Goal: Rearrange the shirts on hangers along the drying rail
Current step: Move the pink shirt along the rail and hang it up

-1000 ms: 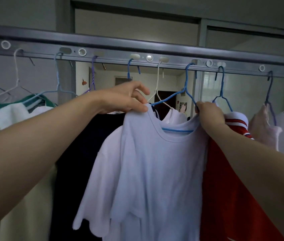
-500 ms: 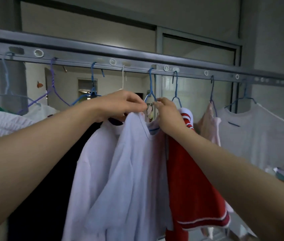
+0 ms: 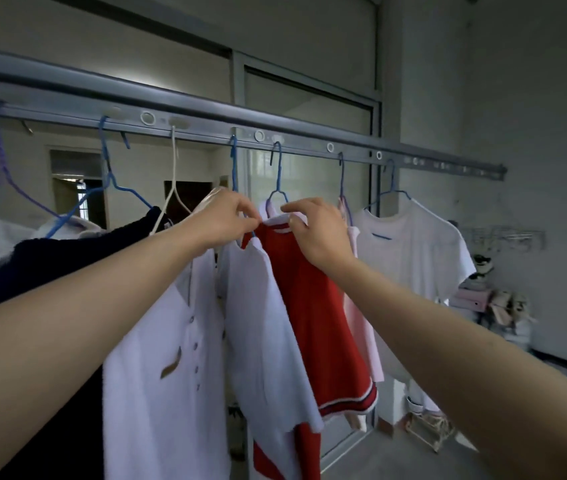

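Grey metal rail [image 3: 206,112] carries a row of thin wire hangers. From the left: a dark shirt [image 3: 50,258], a buttoned white shirt [image 3: 171,341] on a white hanger [image 3: 173,174], a plain white shirt [image 3: 264,323], then a red shirt [image 3: 310,306] with a striped hem on a blue hanger [image 3: 278,174]. The left hand [image 3: 221,218] pinches the red shirt's white-trimmed collar at its left end. The right hand [image 3: 313,230] grips its right end. Beyond hang a pink garment [image 3: 361,323] and a far white shirt [image 3: 413,251]. Half a second ago the left hand held the plain white shirt's shoulder.
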`<state>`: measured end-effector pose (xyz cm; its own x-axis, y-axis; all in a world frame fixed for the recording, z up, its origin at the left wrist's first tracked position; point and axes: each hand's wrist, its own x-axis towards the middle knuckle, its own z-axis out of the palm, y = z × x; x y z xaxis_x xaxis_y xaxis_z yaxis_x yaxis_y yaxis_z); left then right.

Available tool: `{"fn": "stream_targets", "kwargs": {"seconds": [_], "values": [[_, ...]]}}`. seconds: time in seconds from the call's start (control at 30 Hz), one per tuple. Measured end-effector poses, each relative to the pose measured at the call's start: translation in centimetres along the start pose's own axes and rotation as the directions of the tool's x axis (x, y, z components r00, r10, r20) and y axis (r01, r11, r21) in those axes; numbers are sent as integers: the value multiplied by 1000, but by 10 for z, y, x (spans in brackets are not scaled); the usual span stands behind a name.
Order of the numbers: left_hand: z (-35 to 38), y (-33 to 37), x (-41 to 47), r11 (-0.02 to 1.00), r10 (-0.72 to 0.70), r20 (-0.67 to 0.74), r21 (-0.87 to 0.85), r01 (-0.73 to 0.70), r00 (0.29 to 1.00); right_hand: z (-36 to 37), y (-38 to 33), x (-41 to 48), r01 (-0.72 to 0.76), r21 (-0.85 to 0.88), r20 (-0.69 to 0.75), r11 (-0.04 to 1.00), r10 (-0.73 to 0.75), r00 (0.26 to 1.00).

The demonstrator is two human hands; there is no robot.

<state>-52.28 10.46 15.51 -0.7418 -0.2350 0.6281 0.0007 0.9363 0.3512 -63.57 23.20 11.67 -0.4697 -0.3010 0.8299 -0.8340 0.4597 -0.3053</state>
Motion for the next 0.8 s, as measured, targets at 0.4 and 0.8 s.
{"fn": "stream_targets", "kwargs": {"seconds": [0.4, 0.8], "values": [[30, 33, 5, 955, 297, -97, 8, -297, 950, -18, 45, -19, -264, -58, 17, 963, 265, 964], [95, 57, 76, 911, 242, -30, 351, -216, 970, -17, 118, 28, -356, -169, 158, 919, 382, 911]]}}
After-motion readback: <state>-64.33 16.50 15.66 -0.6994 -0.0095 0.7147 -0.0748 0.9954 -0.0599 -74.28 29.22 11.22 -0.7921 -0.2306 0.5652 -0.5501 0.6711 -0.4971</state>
